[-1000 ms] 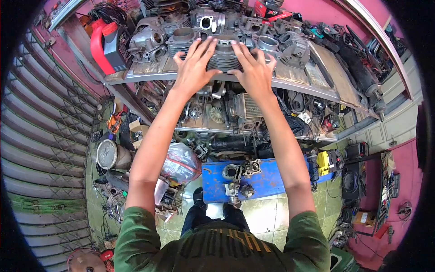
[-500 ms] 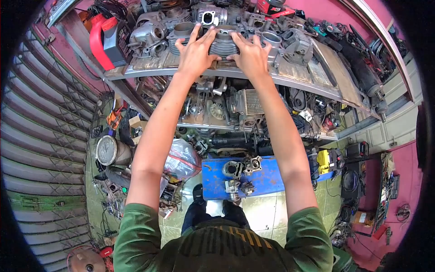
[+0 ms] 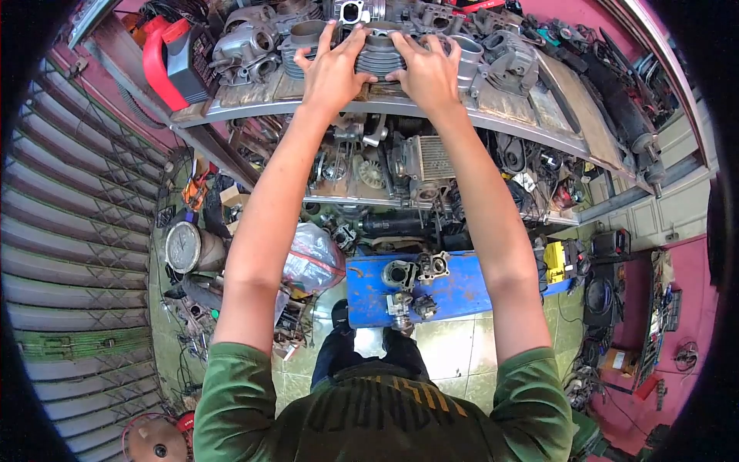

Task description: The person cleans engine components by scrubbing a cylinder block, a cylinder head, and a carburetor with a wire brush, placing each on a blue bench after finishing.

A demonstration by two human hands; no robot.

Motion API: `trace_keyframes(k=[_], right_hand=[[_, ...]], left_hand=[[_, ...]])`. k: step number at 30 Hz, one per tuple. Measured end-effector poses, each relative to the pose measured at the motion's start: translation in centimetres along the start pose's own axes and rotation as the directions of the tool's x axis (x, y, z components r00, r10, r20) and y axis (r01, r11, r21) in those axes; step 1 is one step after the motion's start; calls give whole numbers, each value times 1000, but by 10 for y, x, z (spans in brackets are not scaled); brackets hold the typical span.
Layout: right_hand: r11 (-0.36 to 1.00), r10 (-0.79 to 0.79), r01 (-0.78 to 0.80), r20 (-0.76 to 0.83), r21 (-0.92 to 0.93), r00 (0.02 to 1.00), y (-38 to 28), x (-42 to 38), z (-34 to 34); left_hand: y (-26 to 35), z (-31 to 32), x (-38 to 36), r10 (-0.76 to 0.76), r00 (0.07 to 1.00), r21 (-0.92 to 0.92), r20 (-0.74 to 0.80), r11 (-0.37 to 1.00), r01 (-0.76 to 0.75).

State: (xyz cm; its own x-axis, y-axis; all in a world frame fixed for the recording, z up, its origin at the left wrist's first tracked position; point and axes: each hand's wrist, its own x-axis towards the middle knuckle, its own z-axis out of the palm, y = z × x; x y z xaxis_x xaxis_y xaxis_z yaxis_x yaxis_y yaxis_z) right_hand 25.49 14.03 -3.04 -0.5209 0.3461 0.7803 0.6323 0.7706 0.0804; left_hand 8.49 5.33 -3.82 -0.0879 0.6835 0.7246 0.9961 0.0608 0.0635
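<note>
The grey, round, finned metal cylinder (image 3: 381, 65) stands with its bore upright on the metal-edged wooden shelf (image 3: 504, 108), directly between left hand (image 3: 332, 75) and right hand (image 3: 431, 72), equally near, both part-open, fingers spread at its sides, firm hold unconfirmed.

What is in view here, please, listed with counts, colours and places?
Finned metal cylinder: one, grey, front of upper shelf
Other metal engine parts: many, mostly grey, both shelves
Long flat bench: one, blue, below shelves
Small metal parts: about four, grey, on bench
Crumpled plastic bag: one, clear, left of bench
Round-topped container: one, greyish, left floor
Smaller clutter: too jumbled to count
Left hand: one, bare, at cylinder's left
Right hand: one, bare, at cylinder's right
</note>
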Motion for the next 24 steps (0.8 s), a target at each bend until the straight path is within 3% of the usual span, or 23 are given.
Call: trace_keyframes(k=[5, 10, 16, 18, 24], right_hand=[[999, -16, 17, 9, -38, 1000, -2, 0, -1], [989, -80, 85, 46, -122, 996, 5, -3, -18], [990, 3, 1, 32, -144, 999, 50, -20, -59], [989, 19, -14, 34, -145, 999, 68, -28, -66], [983, 135, -113, 152, -146, 979, 108, -39, -69]], left_hand=[[3, 0, -1, -11, 1000, 5, 14, 1000, 11], [12, -9, 5, 13, 999, 163, 29, 986, -18], [55, -7, 15, 110, 984, 119, -141, 988, -93], [76, 1, 19, 103, 994, 1, -26, 995, -103], [129, 26, 30, 109, 994, 138, -20, 985, -105]])
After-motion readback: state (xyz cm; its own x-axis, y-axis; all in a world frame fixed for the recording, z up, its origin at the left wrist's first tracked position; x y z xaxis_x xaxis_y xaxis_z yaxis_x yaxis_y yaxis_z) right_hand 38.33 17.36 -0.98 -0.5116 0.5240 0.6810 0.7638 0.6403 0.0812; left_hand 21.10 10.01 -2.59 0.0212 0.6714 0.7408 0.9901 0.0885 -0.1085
